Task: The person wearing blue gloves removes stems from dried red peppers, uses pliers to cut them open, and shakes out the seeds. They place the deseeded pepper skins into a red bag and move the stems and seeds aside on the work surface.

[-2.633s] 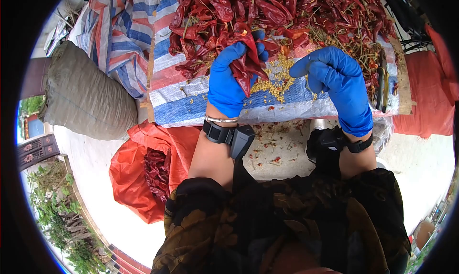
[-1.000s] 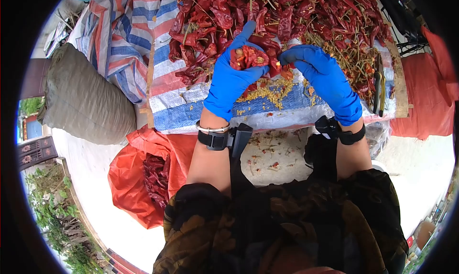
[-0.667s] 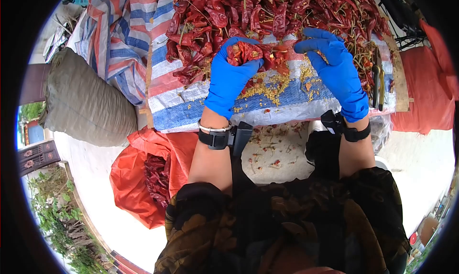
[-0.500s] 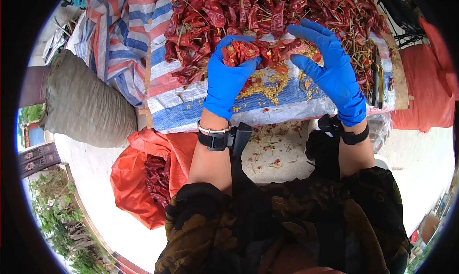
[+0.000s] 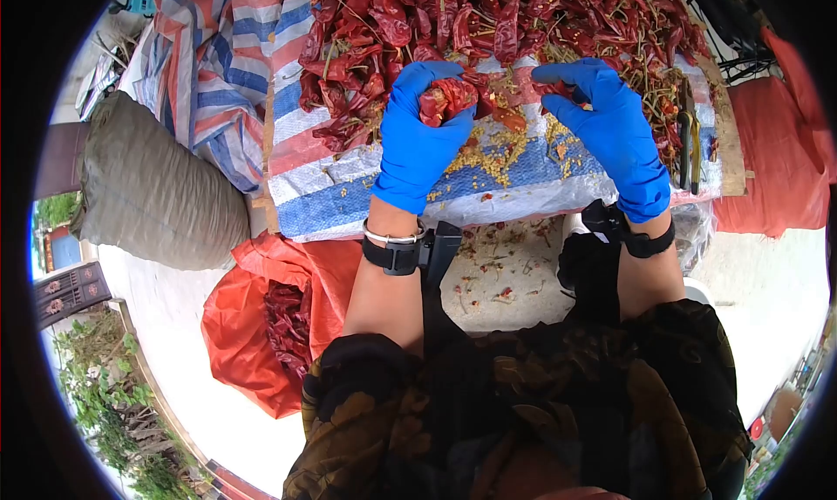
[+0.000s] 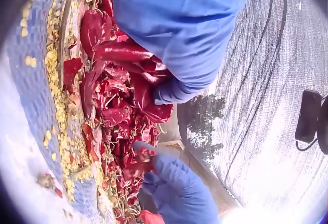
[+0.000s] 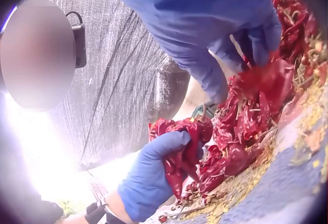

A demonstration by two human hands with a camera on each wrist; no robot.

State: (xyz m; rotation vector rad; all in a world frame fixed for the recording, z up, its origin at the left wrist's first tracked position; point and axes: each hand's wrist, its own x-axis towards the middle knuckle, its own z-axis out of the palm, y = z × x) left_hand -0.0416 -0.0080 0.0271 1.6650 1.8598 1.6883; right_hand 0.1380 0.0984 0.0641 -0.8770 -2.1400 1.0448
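Note:
My left hand [image 5: 418, 142], in a blue glove, grips a bunch of dried red chili peppers [image 5: 446, 101]. The right wrist view shows that bunch [image 7: 179, 155] poking out past the thumb, tips hanging down. To its right, my gloved right hand [image 5: 615, 134] pinches a red chili piece [image 5: 551, 88] between thumb and fingers; the piece is blurred in the left wrist view [image 6: 139, 166]. Beyond both hands lies a heap of dried red chilies [image 5: 506, 29] with stems among them. Loose yellow seeds [image 5: 488, 160] are scattered below the hands.
A striped woven sheet [image 5: 314, 208] covers the table. A tool with black and yellow handles [image 5: 690, 151] lies at the right edge. An open red sack [image 5: 240, 326] with chilies stands lower left, a full grey-green sack [image 5: 161, 186] above it, and another red sack [image 5: 776, 160] at right.
My right hand, spread with nothing in it half a second ago, has closed on a red chili piece. Earlier my left hand held a chili upright; now it holds a bunch.

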